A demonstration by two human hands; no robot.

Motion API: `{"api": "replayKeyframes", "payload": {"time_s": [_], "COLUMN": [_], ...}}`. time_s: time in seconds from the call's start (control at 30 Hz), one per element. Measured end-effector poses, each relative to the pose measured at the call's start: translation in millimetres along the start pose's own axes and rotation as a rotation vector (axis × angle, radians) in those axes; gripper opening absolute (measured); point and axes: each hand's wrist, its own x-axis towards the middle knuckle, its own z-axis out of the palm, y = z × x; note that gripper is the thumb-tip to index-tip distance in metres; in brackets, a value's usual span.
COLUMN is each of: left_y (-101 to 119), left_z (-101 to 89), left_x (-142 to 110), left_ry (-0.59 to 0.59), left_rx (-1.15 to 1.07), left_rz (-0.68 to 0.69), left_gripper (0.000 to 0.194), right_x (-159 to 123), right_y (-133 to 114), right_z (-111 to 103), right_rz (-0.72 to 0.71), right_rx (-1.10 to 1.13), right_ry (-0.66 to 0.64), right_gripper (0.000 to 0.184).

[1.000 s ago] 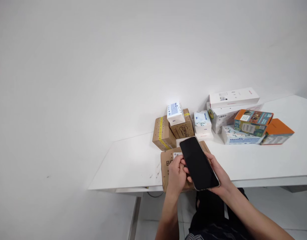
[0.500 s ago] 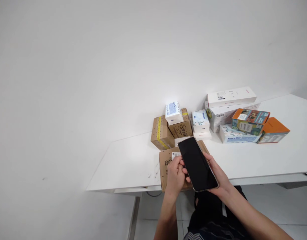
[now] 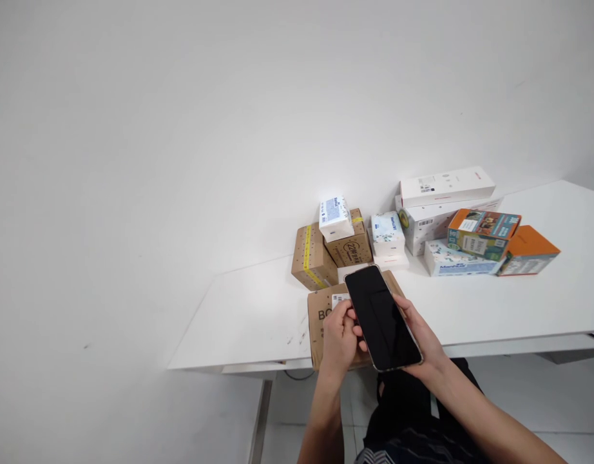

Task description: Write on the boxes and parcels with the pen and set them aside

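Nearest, two forearms, cut off at the lower edge, reach over black trousers [image 3: 403,399], mostly hidden. One phone [image 3: 384,319], its screen dark, tilts between two hands. The right hand [image 3: 425,341] grasps the phone's right side and lower corner, its fingers hidden behind. The left hand [image 3: 339,338] is curled against the phone's left edge; whether it grips cannot be told. Below the phone, a flat cardboard box [image 3: 319,335] lies on the table [image 3: 495,312], its lettering cut short after "BO".

Left of and beyond the phone stand two more cardboard boxes [image 3: 301,258]. Three tissue packs [image 3: 388,233] show: one atop the right-hand of these boxes, one straight beyond the phone on a white carton [image 3: 391,261], one to its right. Of two orange-topped boxes [image 3: 483,232] right of the phone, one rests on that last pack and partly hides the other. Farthest, beyond the phone rightward, one long white box [image 3: 446,185] lies on a larger white box [image 3: 425,232], partly covered.
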Motion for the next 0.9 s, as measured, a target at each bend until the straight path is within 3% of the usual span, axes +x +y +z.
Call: {"api": "replayKeyframes", "payload": {"time_s": [0.9], "left_y": [-3.6], "left_z": [2.3], "left_x": [1.5], "left_ry": [-0.013], "left_rx": [0.027], "left_rz": [-0.003], "left_gripper": [0.023], "right_x": [1.0], "right_y": [-0.2], "right_z": [-1.6], "right_rz": [-0.006], "right_rx": [-0.023], "right_ry": [-0.010], "right_gripper": [0.044]}}
